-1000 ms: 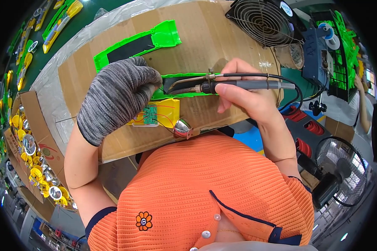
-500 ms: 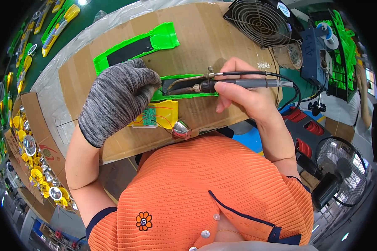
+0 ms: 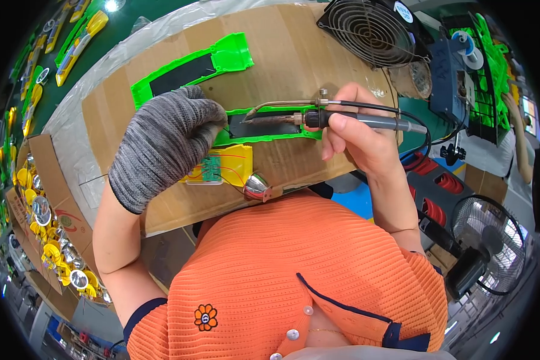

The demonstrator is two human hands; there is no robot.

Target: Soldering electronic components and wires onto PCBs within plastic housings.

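My right hand grips a soldering iron with a thin solder-feed tube along its top. The iron's tip points left, over the dark panel of a green plastic housing lying on the cardboard. At that housing's left end, my left hand, in a grey knitted glove, is closed in a pinch. What its fingertips hold is too small to make out. Nearer me lies a yellow shell with a green circuit board, red wires and a silver reflector lamp. The glove partly covers this shell and the green housing.
A second green housing lies farther back on the cardboard sheet. A metal-grilled fan and a blue-grey box with a solder spool stand at the far right. A carton of yellow lamp parts is at left.
My right hand has shifted slightly right with the soldering iron, drawing its tip away from my gloved fingers. My left hand has barely moved and remains pinched.
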